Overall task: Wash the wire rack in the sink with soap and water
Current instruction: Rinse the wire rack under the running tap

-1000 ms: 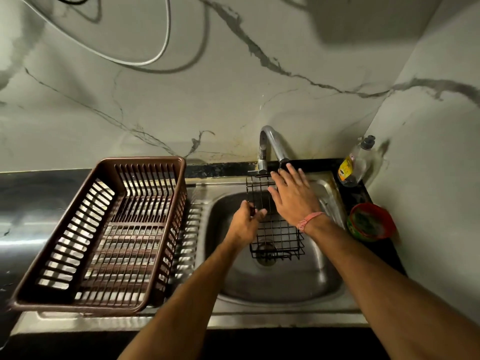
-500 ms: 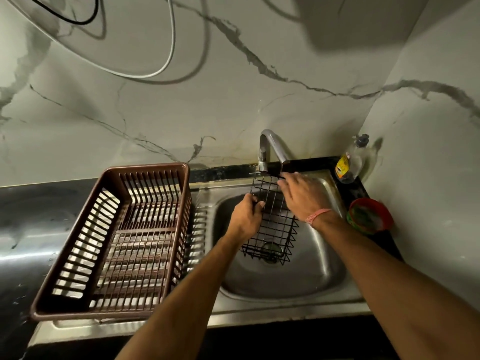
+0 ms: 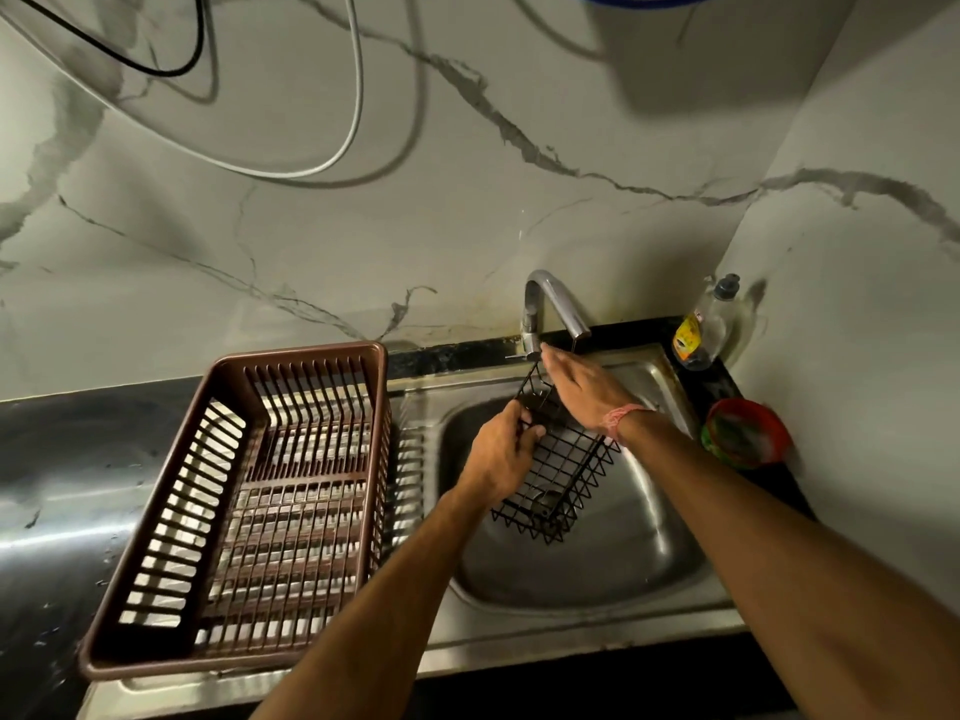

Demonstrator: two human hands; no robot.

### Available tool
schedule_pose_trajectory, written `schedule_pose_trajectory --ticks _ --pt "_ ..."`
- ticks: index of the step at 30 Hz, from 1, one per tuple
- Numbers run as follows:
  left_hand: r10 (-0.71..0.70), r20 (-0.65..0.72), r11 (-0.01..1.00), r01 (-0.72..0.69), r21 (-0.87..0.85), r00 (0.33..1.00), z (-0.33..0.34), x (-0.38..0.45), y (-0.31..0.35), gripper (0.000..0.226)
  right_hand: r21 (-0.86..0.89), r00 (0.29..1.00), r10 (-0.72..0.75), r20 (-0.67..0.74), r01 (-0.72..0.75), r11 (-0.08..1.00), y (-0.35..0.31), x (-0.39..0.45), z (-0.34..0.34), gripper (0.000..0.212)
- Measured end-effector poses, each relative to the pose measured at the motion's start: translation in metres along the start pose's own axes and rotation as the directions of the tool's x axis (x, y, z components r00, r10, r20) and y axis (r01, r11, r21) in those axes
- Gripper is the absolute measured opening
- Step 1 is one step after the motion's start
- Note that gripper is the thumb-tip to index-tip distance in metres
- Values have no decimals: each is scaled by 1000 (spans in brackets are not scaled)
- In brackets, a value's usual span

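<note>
Rinsing seems underway: my left hand (image 3: 501, 452) has a closed grip on the wire rack (image 3: 558, 472), tilted over the sink (image 3: 644, 558); right hand (image 3: 584, 389), fingers straight, rests at its twelve-o'clock end beneath the tap (image 3: 553, 306). Next I'd judge soap is needed.

A dish drainer basket (image 3: 249, 511) sits on the bench's (image 3: 52, 459) drainboard, left of the sink (image 3: 649, 563). The wire rack (image 3: 566, 470) tilts inside the sink. The faucet (image 3: 550, 304) stands behind it; a soap bottle (image 3: 701, 330) and a bowl (image 3: 745, 433) occupy the bench's right back corner.
</note>
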State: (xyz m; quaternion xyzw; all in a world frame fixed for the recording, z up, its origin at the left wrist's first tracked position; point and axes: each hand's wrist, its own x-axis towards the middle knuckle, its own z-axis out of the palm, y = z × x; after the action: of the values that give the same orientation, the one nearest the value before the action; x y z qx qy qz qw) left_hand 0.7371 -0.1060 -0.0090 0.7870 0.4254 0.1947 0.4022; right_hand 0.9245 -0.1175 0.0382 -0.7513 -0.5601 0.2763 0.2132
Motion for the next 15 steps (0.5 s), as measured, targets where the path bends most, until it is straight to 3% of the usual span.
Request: schedule_pose_trajectory --ticks 2,4,11,15 --pt "-22 0 1000 22 -10 1000 -2 3 0 10 65 984 172 34 -174 983 9 -1 -10 75" --pt "-53 -4 998 53 -45 999 -1 6 4 10 78 975 214 57 -218 973 17 3 -17 69" --pt "-135 20 987 136 -91 991 10 11 10 13 -165 995 -99 -18 95 982 18 26 -19 65" --pt "-138 81 986 145 -83 987 18 12 11 6 14 1000 7 -3 -7 1000 21 34 -29 51"
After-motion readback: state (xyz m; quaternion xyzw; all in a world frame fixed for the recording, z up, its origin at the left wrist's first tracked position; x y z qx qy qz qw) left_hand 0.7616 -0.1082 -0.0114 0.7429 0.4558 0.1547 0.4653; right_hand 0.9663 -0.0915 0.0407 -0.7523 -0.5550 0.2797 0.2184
